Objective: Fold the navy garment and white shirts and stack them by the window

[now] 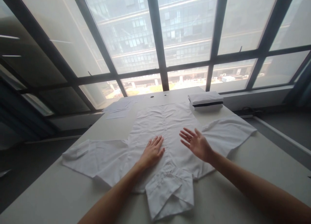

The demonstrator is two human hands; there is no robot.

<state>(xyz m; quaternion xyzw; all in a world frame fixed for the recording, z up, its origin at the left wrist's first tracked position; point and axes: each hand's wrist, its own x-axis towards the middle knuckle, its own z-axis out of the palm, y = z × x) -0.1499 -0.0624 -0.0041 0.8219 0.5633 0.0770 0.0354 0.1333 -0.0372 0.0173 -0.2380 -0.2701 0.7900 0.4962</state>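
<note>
A white button-front shirt lies spread on the table, its collar towards me and its hem towards the window. One sleeve stretches out to the left, the other to the right. My left hand rests flat on the shirt front beside the button line, fingers together and extended. Above the right half of the front, my right hand is held with its palm turned up and inward, fingers stretched and apart, nothing in it. Wrinkles run along the button line.
A stack of folded white cloth with a dark layer stands at the back right of the white table. Several sheets of paper lie at the back left. Large framed windows rise behind the table's far edge.
</note>
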